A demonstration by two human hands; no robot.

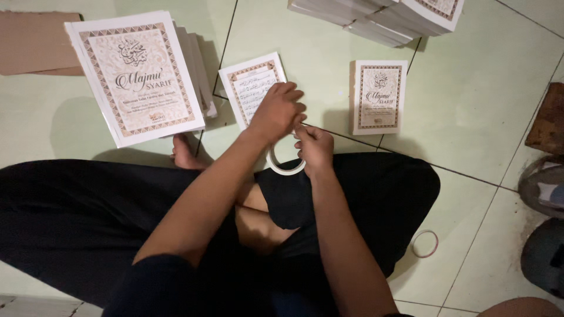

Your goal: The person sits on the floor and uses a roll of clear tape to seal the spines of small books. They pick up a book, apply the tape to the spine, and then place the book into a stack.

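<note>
Tape roll [286, 169]: white ring over the lap, gripped by right hand [314, 148]; left hand [277, 111] pinches closed just above it. Booklet [252, 88] on floor [482, 105] beyond roll; book [379, 97] right of roll; book stack [138, 76] left; empty ring [425, 243] lower right.

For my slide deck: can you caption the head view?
Seated cross-legged on a tiled floor, left hand and right hand work a tape roll among booklets.
</note>
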